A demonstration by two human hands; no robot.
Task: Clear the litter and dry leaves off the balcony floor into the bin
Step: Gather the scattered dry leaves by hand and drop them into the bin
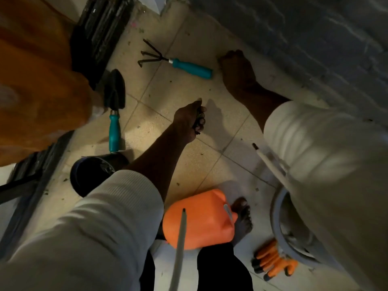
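Note:
My left hand (190,119) hovers over the beige tiled floor (184,89), fingers curled round a small dark clump of dry leaves. My right hand (237,68) reaches down to the floor by the dark wall, fingers curled at a bit of litter by the wall's foot; what it holds is hidden. Small leaf scraps (178,183) dot the tiles. A dark round bin (92,175) stands at the lower left, partly behind my left sleeve.
A teal-handled hand rake (178,64) and a trowel (115,110) lie on the floor. An orange jerrycan (199,219) lies by my bare foot, with orange gloves (273,261), a grey bucket (281,227) and two pale handles nearby. An orange cloth fills the upper left.

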